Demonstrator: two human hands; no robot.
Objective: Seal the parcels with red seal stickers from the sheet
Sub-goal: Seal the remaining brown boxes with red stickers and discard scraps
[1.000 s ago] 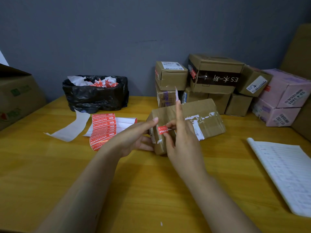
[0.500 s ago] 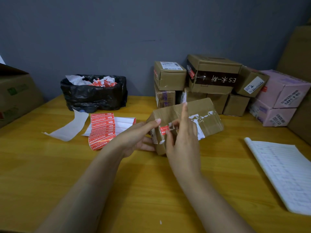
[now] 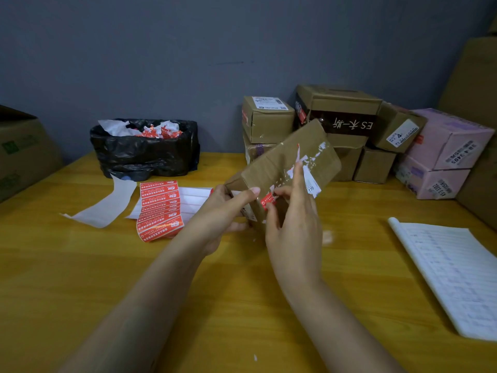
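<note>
Pressing a red seal sticker point(image 3: 269, 201) over the near edge of the parcel point(image 3: 290, 160) looks to be the step in hand; the parcel is tilted up off the table point(image 3: 80, 278), just past the view's centre toward one o'clock. The left hand point(image 3: 228, 211) grips its near left end, fingers curled round the cardboard; the right hand point(image 3: 293, 232) pinches the sticker against the edge, thumb on the near face and forefinger laid straight along the top.

Next, I judge, the sticker wants rubbing flat on both faces; then the parcel goes aside and a fresh sticker is peeled from the sheet point(image 3: 161, 208) at nine o'clock of the parcel.

Counted: one parcel in hand; a pile point(image 3: 336, 111) at one to two o'clock of six brown boxes and two pink ones; one sheet with about eight red strips left, though the lower ones curl and blur; one spent backing strip point(image 3: 105, 208); one black bin bag point(image 3: 145, 154) at ten o'clock; one lined notebook point(image 3: 457, 275) at four o'clock.
</note>
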